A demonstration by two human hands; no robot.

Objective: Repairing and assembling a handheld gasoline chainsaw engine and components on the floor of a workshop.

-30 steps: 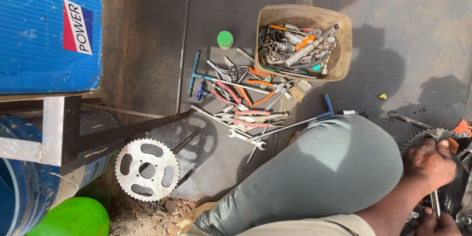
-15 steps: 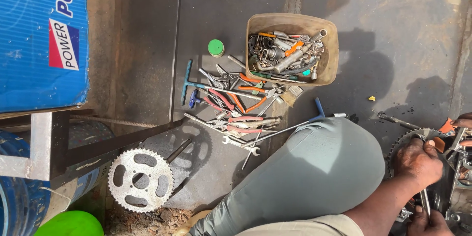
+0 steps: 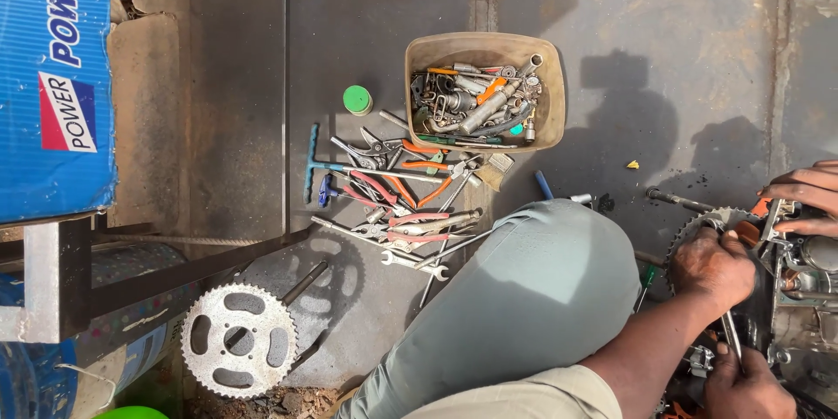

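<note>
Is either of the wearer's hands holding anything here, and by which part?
The upper hand rests against the sprocket; the lower hand touches a thin metal rod. Grips cannot be told.

The engine (image 3: 799, 284) ran off the right edge, its lower part hidden behind the hands. The lower hand (image 3: 746, 384) was cut by the bottom edge. Small parts in the tub (image 3: 483, 51) were too tangled to tell apart.
</note>
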